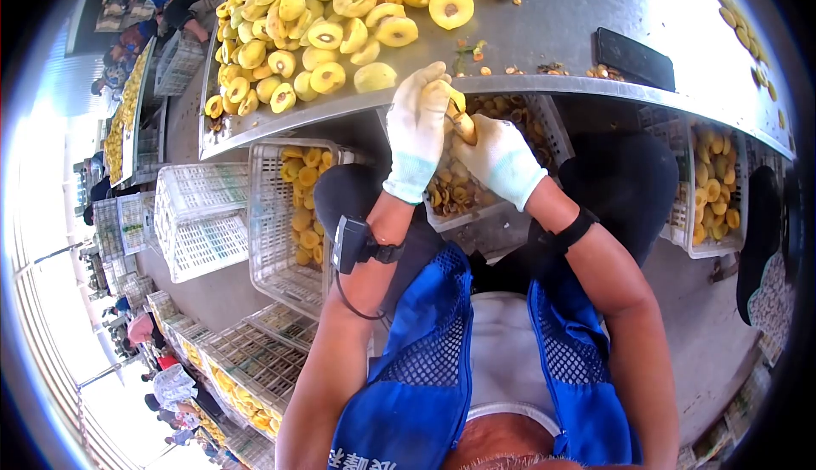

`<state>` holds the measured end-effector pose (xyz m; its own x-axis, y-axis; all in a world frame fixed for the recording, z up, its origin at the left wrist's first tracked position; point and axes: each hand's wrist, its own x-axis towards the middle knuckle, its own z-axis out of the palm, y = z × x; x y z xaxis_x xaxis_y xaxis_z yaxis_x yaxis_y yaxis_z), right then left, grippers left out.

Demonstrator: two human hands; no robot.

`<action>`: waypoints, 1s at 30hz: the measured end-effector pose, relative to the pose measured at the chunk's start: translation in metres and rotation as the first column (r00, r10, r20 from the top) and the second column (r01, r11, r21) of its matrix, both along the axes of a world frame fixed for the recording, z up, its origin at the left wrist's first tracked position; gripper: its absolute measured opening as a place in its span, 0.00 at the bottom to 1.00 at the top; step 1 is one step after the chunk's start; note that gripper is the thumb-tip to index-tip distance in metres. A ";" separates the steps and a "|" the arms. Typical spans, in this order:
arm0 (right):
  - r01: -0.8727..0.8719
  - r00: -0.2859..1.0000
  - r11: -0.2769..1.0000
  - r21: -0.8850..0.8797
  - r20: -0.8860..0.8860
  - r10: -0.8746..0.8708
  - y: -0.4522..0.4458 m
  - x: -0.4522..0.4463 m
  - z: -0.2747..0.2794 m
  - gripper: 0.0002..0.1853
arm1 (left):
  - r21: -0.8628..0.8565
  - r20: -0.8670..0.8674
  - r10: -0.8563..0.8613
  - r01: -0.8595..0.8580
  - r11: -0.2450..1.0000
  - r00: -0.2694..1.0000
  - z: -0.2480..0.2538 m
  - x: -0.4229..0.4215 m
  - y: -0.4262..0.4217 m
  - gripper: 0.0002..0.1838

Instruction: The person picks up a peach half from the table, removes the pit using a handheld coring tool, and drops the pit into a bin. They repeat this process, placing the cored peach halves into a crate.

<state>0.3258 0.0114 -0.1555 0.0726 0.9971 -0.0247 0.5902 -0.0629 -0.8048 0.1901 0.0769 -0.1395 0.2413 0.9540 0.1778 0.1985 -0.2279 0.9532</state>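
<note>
Both hands wear pale gloves and meet just in front of the metal table's edge. My left hand (416,126) is closed on a yellow peach piece (457,99), which shows only in part between the fingers. Close against it, my right hand (499,154) is closed around a small brownish-yellow thing (465,128); whether this is a tool's handle or more fruit I cannot tell. Behind the hands, a big heap of halved yellow peaches (327,32) covers the table's left part, many with their cut sides up.
A dark flat box (633,59) and scraps lie on the metal table (544,32). Crates of peach pieces stand below: one under my hands (557,130), one at left (265,215), one at right (687,185). An overturned-looking white crate (200,215) and other workers are at left.
</note>
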 end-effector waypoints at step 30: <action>-0.135 0.977 0.978 -0.160 -0.185 0.104 -0.004 0.011 0.013 0.15 | -0.163 0.241 0.071 -0.032 0.986 0.968 -0.001 0.007 -0.004 0.14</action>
<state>0.3365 0.0073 -0.1421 -0.0673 0.9782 -0.1965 0.4530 -0.1456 -0.8796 0.1966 0.0731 -0.1406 0.1589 0.9846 0.0730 -0.0382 -0.0677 0.9970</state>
